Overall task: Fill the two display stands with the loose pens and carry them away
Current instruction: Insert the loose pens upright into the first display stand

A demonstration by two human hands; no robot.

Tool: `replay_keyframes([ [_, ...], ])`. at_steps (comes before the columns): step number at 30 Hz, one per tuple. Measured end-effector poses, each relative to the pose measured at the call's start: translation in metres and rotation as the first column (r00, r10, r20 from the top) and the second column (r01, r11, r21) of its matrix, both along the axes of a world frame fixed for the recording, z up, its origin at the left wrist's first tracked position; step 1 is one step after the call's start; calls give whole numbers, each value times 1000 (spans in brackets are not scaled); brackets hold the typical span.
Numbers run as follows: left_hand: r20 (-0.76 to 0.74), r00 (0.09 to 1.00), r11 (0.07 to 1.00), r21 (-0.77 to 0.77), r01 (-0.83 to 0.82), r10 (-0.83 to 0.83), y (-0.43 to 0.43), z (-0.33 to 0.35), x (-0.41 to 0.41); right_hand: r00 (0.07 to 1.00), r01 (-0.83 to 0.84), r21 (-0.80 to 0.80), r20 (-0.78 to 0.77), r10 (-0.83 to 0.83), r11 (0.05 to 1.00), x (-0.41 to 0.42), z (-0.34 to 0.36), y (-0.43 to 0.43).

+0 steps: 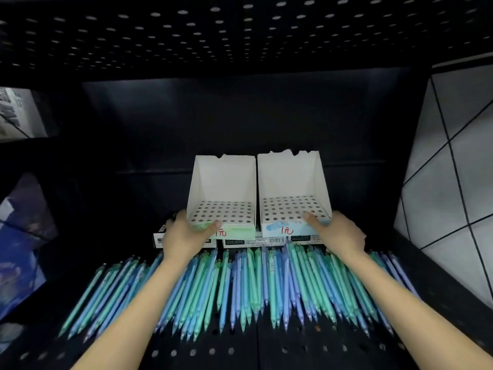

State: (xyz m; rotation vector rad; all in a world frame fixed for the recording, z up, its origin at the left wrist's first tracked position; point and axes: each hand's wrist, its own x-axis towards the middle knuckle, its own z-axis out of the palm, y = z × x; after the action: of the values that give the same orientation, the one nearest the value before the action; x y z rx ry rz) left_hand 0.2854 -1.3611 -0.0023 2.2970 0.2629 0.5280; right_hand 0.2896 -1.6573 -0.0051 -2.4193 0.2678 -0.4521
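Two white cardboard display stands sit side by side on flat boxes at the back of a dark shelf. The left stand [222,180] has a green front, the right stand [290,177] a blue front. Their perforated hole trays hold no pens. My left hand [184,236] grips the left stand's front left corner, thumb over its front edge. My right hand [337,232] grips the right stand's front right corner the same way. Several loose blue, green and purple pens [245,287] lie spread in front, under my forearms.
Flat white boxes [248,241] lie under the stands. The black perforated shelf floor [266,351] extends toward me. A perforated shelf [240,30] hangs overhead. Blue packaged goods [18,252] stand at the left; a tiled wall [458,166] is at the right.
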Motion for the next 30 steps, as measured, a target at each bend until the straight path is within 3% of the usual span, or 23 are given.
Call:
replay_keyframes([
  [3,-6,997,968,238,-75,79,2,2,-5,999,21,-72,35,-18,997,-6,2,-1],
  [8,39,993,946,301,-119,113,12,-1,-27,993,107,-283,79,-88,953,-44,5,-11],
  [12,-37,983,880,453,-143,179,35,-15,-63,980,79,-473,-125,-156,877,-78,-5,-28],
  [17,-349,875,819,567,-89,336,74,-24,-92,910,27,-441,-361,-205,897,-100,-19,-47],
  [20,-449,820,855,511,-91,356,87,-21,-100,886,13,-379,-425,-186,925,-103,-21,-48],
  [30,-465,842,886,463,-30,272,76,-12,-102,872,-71,-367,-474,-121,928,-102,-15,-28],
])
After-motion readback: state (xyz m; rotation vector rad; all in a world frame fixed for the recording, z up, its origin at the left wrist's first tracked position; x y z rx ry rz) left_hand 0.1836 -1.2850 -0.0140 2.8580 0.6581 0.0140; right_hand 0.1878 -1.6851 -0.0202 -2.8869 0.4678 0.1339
